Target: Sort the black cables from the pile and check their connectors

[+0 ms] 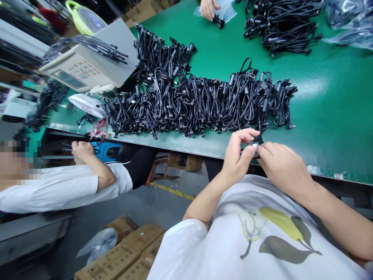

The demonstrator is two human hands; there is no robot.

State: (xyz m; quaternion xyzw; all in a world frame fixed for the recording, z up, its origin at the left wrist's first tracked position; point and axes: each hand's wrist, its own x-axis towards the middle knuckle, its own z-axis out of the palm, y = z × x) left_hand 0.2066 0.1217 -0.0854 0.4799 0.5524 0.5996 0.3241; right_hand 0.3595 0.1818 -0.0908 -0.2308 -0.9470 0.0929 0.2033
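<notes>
At the table's front edge, my left hand [236, 156] curls its thumb and fingers around part of a black cable [260, 137]. My right hand [284, 165] pinches the same cable from the other side, fingers closed. Between the fingertips shows a small white tag or label [255, 146]; the rest of the held part is hidden. Just beyond my hands, a long row of bundled black cables [201, 103] lies side by side on the green table [329, 112].
A beige electronic tester [84, 70] and a small white fan [87, 104] stand left. More black cables [287, 29] and clear plastic bags [349, 15] lie at the back. Across the table is another person's hand [208, 8]. A co-worker's arm [100, 171] is left; cardboard boxes [125, 254] sit below.
</notes>
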